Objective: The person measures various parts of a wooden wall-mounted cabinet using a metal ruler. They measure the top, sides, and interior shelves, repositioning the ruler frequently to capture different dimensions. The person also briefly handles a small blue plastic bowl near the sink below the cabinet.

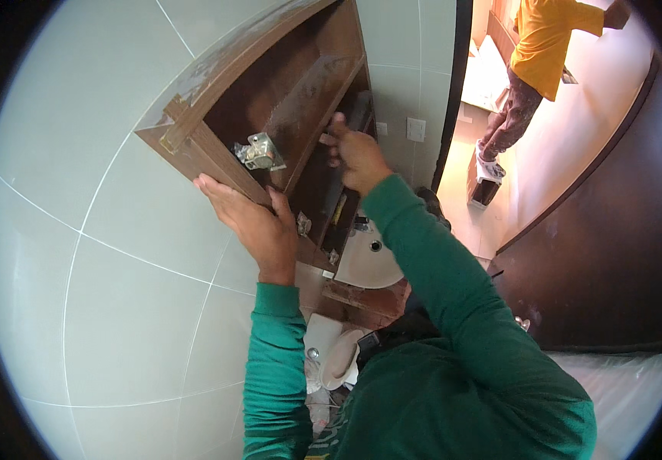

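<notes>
A brown wooden cabinet (227, 157) with open compartments is against the tiled wall. My left hand (250, 228) grips its near side panel, the fingers along the outer face and the thumb toward the inside. Just above that hand, a metal cabinet hinge (262, 152) sits on the panel's edge. My right hand (358, 157) is at the cabinet's inner divider, its fingers curled together; whatever they hold, if anything, is too small to make out. Lower on the cabinet are two more metal pieces that look like hinges, one by my left wrist (303, 223).
Below the cabinet are a white washbasin (369, 257) and a white toilet (340, 360). A dark door (599, 253) stands at the right. Through the doorway, a person in a yellow shirt (542, 50) stands on a box-like stool (484, 180). A switch plate (416, 129) is on the wall.
</notes>
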Motion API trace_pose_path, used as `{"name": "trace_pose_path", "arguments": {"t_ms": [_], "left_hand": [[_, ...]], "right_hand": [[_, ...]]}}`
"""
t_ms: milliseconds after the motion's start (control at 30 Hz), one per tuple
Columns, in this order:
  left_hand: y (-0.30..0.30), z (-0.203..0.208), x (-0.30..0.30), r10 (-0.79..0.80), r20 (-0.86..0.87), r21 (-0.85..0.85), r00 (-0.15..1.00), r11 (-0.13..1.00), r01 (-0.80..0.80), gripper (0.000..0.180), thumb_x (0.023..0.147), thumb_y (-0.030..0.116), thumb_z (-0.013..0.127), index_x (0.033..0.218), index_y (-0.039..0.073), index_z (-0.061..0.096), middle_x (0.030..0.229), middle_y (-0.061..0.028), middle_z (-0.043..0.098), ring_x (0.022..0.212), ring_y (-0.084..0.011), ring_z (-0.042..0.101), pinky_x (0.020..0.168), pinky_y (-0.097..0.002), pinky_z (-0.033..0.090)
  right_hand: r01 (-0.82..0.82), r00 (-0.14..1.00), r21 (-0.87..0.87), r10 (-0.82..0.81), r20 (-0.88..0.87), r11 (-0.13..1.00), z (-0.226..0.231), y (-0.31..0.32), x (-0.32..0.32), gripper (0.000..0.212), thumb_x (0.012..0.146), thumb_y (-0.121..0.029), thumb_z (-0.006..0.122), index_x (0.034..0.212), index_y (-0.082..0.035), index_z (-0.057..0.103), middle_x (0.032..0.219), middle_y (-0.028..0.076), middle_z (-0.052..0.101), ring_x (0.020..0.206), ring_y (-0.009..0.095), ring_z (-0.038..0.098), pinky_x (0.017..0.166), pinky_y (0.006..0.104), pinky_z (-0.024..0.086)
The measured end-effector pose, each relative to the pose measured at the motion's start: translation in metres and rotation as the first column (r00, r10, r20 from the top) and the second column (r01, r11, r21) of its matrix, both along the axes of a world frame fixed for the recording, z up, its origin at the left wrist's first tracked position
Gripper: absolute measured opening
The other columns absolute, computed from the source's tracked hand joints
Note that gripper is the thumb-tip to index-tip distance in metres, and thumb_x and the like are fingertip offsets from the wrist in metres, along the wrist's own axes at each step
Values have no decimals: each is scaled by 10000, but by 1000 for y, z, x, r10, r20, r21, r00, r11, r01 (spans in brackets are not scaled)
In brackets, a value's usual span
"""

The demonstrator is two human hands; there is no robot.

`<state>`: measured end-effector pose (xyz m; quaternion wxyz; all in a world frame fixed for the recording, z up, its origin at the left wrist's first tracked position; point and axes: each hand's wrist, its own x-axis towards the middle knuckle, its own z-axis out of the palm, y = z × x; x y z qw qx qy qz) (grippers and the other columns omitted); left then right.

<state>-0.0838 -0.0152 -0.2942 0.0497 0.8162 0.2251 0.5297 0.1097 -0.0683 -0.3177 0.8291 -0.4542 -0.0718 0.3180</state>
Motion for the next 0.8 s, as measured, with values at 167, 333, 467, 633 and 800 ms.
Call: {"name": "trace_pose_path", "arguments": {"t_ms": [167,333,467,633,800], "left_hand": [[-6,1,0,18,-4,35,1000,999,-18,1012,875,17,679,1586,-132,-24,1646,-390,111,1534,-525,155,1264,-538,149],[3,-1,0,8,26,84,1000,996,-10,970,901,49,674,1593,-120,14,1649,-376,134,1539,-521,164,1261,-545,163],[5,-2,-5,-12,15,113,1000,994,10,967,918,106,696,1596,-107,40,1646,-371,151,1534,-530,174,1256,-538,192],[-1,1,0,-38,22,18,999,999,38,978,920,156,717,1590,-108,54,1620,-392,190,1521,-548,194,1239,-538,251],[-4,0,-3,18,29,-47,999,999,-17,999,919,182,723,1597,-81,38,1591,-413,237,1489,-574,253,1156,-564,392]], "right_hand": [[56,985,-62,-45,166,997,14,10,-6,393,950,-393,776,936,-6,712,865,68,645,648,154,477,538,348,387],[16,925,-344,117,361,939,27,4,9,415,936,-375,790,989,33,739,820,83,682,692,176,565,550,364,439],[109,613,-528,362,703,842,-14,28,60,392,931,-326,785,1206,-54,720,964,100,753,839,204,668,714,357,533],[124,677,-603,377,632,788,33,-7,26,356,977,-277,724,1264,-72,677,1009,115,776,943,191,725,774,349,558],[-245,772,-302,374,514,921,12,6,50,330,1060,-273,586,1290,-40,624,1341,168,688,1052,228,747,698,385,615]]}}
